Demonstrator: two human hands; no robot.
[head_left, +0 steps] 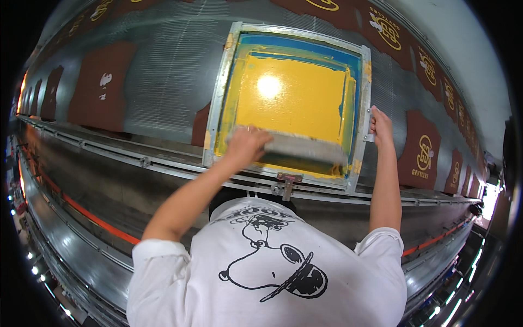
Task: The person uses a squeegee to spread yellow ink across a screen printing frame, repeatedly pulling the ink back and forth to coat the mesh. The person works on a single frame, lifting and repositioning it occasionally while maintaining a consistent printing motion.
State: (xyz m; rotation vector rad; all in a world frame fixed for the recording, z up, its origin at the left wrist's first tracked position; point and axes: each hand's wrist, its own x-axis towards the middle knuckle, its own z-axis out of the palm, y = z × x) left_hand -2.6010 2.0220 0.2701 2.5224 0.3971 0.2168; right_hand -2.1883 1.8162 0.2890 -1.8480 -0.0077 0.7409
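Observation:
In front of me a screen-printing frame (365, 82) with pale metal sides lies over the long table. Yellow ink (297, 95) covers most of its mesh, with blue-green showing along the borders. My left hand (248, 146) is closed on the left end of a wide squeegee (310, 148), which lies across the near part of the screen, slightly blurred. Beside the frame's right side, my right hand (381, 126) is wrapped round a small side handle, mostly hidden by the fingers. Part of a dark red fabric piece (200, 126) shows from under the frame's left side.
Brown-red fabric pieces lie along the table, one with white marks (102, 87) at left and one with a yellow print (422, 155) at right. A metal rail (147, 162) with a clamp bracket (289, 185) runs along the near edge. Behind it are orange-red rails (98, 220).

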